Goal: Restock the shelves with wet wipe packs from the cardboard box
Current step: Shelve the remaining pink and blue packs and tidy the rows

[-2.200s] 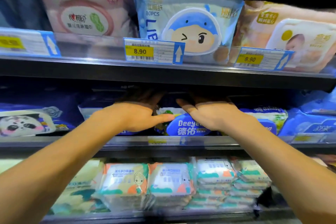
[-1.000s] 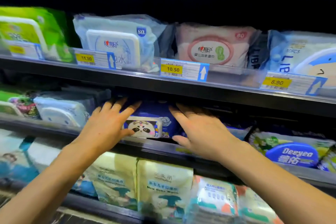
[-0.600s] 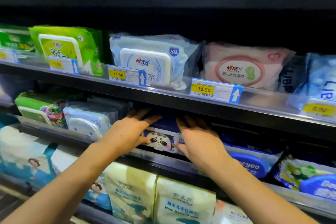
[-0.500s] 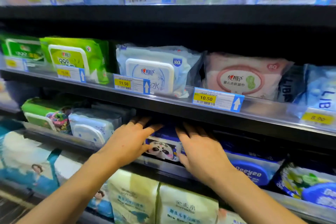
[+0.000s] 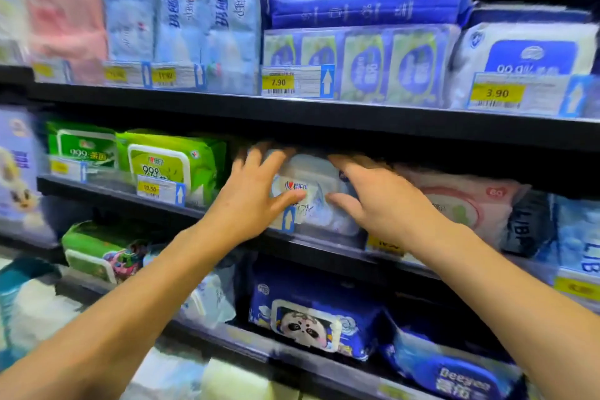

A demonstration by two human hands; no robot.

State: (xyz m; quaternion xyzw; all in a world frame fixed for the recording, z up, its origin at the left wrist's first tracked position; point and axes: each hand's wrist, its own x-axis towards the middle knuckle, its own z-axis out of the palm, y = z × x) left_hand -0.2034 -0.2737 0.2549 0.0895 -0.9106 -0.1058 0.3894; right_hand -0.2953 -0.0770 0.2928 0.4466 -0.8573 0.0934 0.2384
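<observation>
A pale blue wet wipe pack [image 5: 316, 178] with a white lid stands on the middle shelf [image 5: 107, 196], under the dark edge of the shelf above. My left hand [image 5: 251, 195] lies against its left side with fingers spread and the thumb across the front. At the pack's right side and top, my right hand [image 5: 380, 198] presses with straight fingers. Both hands hide the pack's edges. The cardboard box is not in view.
Green packs [image 5: 168, 162] stand left of the pale blue pack and a pink pack [image 5: 470, 201] right of it. A blue panda pack [image 5: 308, 325] sits on the shelf below. The top shelf [image 5: 357, 120] carries several blue and pink packs behind price tags.
Both hands have left the blue panda pack and risen one shelf to the pale blue pack. The view has tilted upward.
</observation>
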